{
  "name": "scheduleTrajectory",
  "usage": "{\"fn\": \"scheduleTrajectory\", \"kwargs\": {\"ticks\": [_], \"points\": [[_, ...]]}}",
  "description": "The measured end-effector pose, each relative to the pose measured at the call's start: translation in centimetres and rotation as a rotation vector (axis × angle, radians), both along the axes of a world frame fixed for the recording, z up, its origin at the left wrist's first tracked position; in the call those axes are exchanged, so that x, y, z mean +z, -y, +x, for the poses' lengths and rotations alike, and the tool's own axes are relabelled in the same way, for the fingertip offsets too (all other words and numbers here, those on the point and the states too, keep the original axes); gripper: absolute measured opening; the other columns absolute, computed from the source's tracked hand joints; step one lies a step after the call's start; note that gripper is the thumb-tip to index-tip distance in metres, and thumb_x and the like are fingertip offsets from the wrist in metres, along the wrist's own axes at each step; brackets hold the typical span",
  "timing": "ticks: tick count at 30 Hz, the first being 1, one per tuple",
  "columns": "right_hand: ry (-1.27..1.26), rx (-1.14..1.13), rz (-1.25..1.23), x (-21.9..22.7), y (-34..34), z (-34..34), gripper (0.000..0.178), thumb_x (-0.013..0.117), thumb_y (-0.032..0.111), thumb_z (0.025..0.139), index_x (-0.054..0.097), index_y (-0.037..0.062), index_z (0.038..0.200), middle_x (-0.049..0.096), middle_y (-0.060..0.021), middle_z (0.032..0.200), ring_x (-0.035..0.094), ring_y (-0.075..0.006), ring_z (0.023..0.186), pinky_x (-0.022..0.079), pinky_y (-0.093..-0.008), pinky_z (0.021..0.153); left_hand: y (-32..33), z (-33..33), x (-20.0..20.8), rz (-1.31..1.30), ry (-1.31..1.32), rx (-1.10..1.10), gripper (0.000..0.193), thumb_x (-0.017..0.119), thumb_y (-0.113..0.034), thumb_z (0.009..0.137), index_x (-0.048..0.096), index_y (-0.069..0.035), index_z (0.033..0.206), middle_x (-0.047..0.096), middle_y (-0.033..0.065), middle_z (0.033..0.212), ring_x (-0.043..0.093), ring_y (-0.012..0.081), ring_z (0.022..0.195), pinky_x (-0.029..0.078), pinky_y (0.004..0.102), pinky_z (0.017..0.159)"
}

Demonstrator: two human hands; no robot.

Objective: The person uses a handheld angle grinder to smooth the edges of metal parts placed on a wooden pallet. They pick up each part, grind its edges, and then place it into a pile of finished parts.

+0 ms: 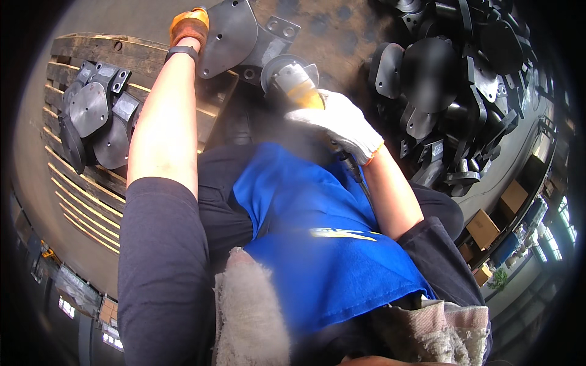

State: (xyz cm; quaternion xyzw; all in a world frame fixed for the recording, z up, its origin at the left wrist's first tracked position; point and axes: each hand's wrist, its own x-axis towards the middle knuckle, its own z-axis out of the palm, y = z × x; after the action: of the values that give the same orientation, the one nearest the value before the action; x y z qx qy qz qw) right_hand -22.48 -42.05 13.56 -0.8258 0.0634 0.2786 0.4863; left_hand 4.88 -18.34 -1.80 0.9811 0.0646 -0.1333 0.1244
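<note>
My left hand point(190, 27), in an orange and brown work glove, is closed at the left edge of a dark metal bracket point(229, 38). This bracket has a broad rounded plate with small holes and a narrower arm with two holes at its right end. In a white glove, my right hand point(345, 122) is wrapped around an angle grinder point(296, 84) with a yellow and silver body. The round disc of the grinder is close beside the bracket's lower right part; whether they touch I cannot tell. A black cord trails from the grinder past my right wrist.
Several dark brackets point(90, 108) lie on a wooden pallet point(91, 47) at the left. A large heap of similar metal parts point(430, 73) stands at the right. Farther right are cardboard boxes point(482, 229). A blue apron point(293, 201) covers my lap.
</note>
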Motion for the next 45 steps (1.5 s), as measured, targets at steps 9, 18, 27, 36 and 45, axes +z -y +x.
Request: {"fn": "scheduleTrajectory", "kwargs": {"ticks": [9, 18, 27, 36, 45], "points": [[-0.168, -0.052, -0.078, 0.2, -0.3, 0.1, 0.069, 0.076, 0.064, 0.072, 0.07, 0.0048, 0.107, 0.071, -0.0089, 0.088, 0.067, -0.0182, 0.077, 0.052, -0.0312, 0.072, -3.9, 4.2, -6.3, -0.007, -0.026, -0.025, 0.053, 0.04, -0.043, 0.097, 0.071, -0.002, 0.106, 0.066, 0.0254, 0.114, 0.06, 0.0431, 0.112, 0.048, 0.0465, 0.096], [-0.242, -0.112, -0.072, 0.1, -0.5, 0.7, 0.067, 0.076, 0.062, 0.071, 0.07, 0.0064, 0.108, 0.071, -0.0081, 0.088, 0.068, -0.0184, 0.077, 0.053, -0.0311, 0.073, -4.4, 4.9, -9.1, 0.02, 0.043, -0.035, 0.053, 0.042, -0.045, 0.096, 0.072, -0.002, 0.103, 0.067, 0.0258, 0.111, 0.06, 0.0451, 0.11, 0.049, 0.0481, 0.094], [-0.431, -0.136, -0.039, 1.5, -0.9, 1.9, 0.06, 0.077, 0.054, 0.078, 0.067, 0.0043, 0.11, 0.072, -0.0131, 0.094, 0.068, -0.0261, 0.09, 0.052, -0.0378, 0.082, -6.0, 5.4, -10.5, 0.014, 0.081, -0.126, 0.051, 0.042, -0.044, 0.096, 0.072, -0.004, 0.103, 0.067, 0.0257, 0.109, 0.061, 0.0453, 0.108, 0.049, 0.0489, 0.092], [-0.341, -0.187, 0.02, 1.5, -0.8, 2.5, 0.064, 0.078, 0.053, 0.076, 0.066, 0.0028, 0.115, 0.071, -0.0156, 0.1, 0.068, -0.0276, 0.093, 0.051, -0.0367, 0.086, -4.6, 3.8, -8.7, 0.003, 0.128, -0.07, 0.051, 0.042, -0.044, 0.096, 0.072, -0.004, 0.102, 0.067, 0.0256, 0.109, 0.061, 0.0448, 0.109, 0.049, 0.0493, 0.092], [-0.204, -0.231, 0.048, 0.2, -0.7, 1.5, 0.055, 0.078, 0.053, 0.077, 0.07, 0.0057, 0.103, 0.069, -0.0043, 0.083, 0.063, -0.0114, 0.073, 0.05, -0.0267, 0.069, -4.9, 4.9, -10.0, 0.028, 0.088, -0.067, 0.051, 0.04, -0.043, 0.097, 0.072, -0.004, 0.102, 0.067, 0.0255, 0.111, 0.06, 0.0448, 0.109, 0.049, 0.0494, 0.093]]}}
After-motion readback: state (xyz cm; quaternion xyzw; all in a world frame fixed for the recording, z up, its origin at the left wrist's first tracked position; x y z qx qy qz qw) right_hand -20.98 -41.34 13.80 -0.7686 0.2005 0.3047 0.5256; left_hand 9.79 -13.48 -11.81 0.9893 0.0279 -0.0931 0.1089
